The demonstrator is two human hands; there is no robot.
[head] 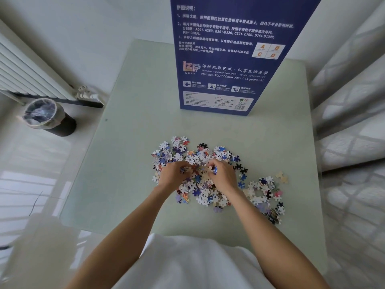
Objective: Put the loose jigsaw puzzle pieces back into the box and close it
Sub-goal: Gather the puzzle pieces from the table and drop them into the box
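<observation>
Two hands grip pieces; box upright, long axis vertical.

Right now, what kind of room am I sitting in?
Probably a room at home, near a window: a white radiator runs along the wall, a lined waste bin stands on the glossy floor, and patterned curtains hang beside the small pale green table.
</observation>
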